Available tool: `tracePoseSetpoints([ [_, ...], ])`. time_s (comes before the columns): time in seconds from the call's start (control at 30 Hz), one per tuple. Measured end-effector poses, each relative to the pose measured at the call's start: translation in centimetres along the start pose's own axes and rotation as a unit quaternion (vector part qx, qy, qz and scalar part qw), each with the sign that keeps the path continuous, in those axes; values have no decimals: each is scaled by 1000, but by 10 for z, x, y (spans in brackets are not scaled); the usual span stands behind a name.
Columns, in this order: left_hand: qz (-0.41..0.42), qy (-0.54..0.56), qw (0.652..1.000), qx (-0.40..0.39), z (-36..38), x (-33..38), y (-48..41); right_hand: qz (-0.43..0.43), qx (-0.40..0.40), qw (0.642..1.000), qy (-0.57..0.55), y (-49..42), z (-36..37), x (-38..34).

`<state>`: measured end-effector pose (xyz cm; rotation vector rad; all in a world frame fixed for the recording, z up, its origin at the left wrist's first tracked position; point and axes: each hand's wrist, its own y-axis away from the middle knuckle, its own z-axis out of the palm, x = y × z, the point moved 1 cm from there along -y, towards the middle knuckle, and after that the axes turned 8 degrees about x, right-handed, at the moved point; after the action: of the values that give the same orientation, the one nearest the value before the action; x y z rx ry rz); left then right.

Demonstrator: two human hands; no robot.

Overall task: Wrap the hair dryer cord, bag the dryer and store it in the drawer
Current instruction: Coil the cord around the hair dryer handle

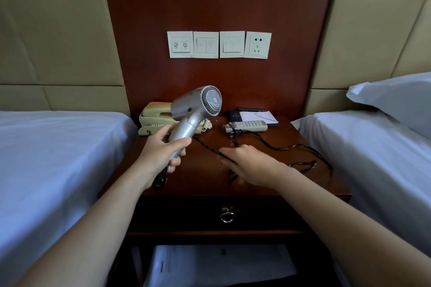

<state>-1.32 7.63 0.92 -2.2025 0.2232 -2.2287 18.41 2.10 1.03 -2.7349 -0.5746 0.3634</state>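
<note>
A silver hair dryer (197, 107) is held upright above the dark wooden nightstand (200, 177), its round rear grille facing the right. My left hand (163, 151) grips its handle. The black cord (279, 147) runs from the handle's base across the tabletop and loops to the right edge; its plug (235, 132) lies by the remote. My right hand (247, 163) is over the cord at the middle of the top, fingers curled around a strand. The closed drawer (186, 213) with a metal ring pull (227, 216) is below.
A beige telephone (154, 121) sits at the back left, a remote control (249, 125) and a notepad (258, 116) at the back right. Beds with white sheets (51, 158) flank the nightstand. Wall switches and a socket (257, 45) are above. A white sheet (217, 263) lies on the lower shelf.
</note>
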Motion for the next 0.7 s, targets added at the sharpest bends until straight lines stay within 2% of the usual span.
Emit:
tracePoseSetpoints([
  [0.1,21,-40,998,51,5,-2,-4,7,-25,999,-28,4,-4,-12],
  [0.17,27,-63,993,100,7,-5,-8,4,-47,999,2,2,-4,-21],
  [0.27,53,-145,977,147,6,-6,-12,-11,23,992,120,-4,-14,-28],
  [0.37,67,-222,965,125,3,-6,-12,-22,126,973,190,-5,-27,-23],
  [0.47,76,-254,962,68,5,-6,-11,-52,194,962,187,-7,-32,-16],
  [0.57,87,-276,956,50,12,-8,-7,-69,200,959,190,-9,-31,-18],
  [0.7,105,-321,937,88,24,-3,1,-92,234,946,203,-8,-28,-30],
])
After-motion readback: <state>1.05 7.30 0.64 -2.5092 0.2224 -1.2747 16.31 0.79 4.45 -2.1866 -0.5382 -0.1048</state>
